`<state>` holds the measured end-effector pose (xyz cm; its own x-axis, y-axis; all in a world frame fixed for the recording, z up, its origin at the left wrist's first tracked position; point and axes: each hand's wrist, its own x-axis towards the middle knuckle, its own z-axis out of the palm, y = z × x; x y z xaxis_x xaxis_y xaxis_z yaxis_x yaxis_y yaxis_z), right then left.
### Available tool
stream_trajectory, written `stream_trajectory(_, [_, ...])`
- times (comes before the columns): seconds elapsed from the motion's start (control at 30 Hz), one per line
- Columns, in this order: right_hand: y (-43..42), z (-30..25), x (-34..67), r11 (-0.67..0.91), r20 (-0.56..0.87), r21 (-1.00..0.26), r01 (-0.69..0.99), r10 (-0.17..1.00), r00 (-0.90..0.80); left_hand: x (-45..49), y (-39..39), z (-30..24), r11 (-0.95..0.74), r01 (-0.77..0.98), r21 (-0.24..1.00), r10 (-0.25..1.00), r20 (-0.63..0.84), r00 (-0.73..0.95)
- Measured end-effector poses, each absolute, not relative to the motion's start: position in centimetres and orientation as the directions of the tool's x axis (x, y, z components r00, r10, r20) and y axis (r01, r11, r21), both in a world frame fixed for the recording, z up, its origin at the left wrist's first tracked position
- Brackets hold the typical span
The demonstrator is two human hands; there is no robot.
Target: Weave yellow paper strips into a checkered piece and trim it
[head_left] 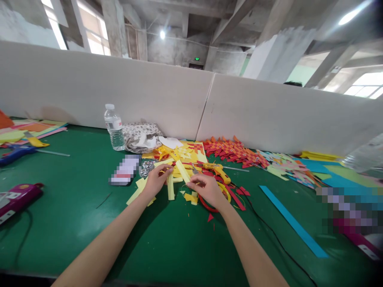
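Left hand [156, 180]: pinching one pale-yellow strip [170, 189], mid-scene above green tabletop [167, 247]. Right hand [208, 191]: pinching second pale strip [182, 170], just right. Yellow glue gun [220, 172]: beyond right hand. Bottle [114, 129]: far left.

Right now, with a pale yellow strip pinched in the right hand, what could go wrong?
Burn: the yellow glue gun lies just beyond the right hand; if hot, which I can't tell, a slip might touch it.
Snag: its black cord runs beside the right forearm; a sweep could drag the gun.
Mix-up: loose scraps lie near the pale yellow strip and might cling to it.
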<state>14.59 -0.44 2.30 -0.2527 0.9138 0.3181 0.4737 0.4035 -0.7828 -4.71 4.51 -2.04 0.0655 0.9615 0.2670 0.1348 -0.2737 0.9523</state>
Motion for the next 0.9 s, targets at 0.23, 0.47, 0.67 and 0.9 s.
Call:
stream_trajectory(0.23, [-1.9, 3.1, 13.5, 0.315, 0.107, -0.868, 0.384, 0.873, -0.475, -4.9, 4.5, -2.1, -0.252, 0.133, 0.958, 0.968, 0.252, 0.020])
stream_trajectory(0.47, [-1.5, 2.0, 13.2, 0.218, 0.029, -0.897, 0.386, 0.898, -0.439, -4.4, 3.8, -1.2, -0.237, 0.084, 0.968, 0.956, 0.216, 0.200])
stream_trajectory(0.67, [-0.8, 1.0, 13.0, 0.235, 0.148, -0.863, 0.447, 0.964, -0.221, -3.6, 2.7, -0.6, -0.110, -0.008, 0.994, 0.906, 0.103, 0.411])
stream_trajectory(0.9, [-0.9, 0.0, 12.1, 0.292, 0.184, -0.815, 0.500, 0.950, -0.253, -3.9, 2.5, -0.6, -0.188, 0.026, 0.982, 0.865, 0.153, 0.478])
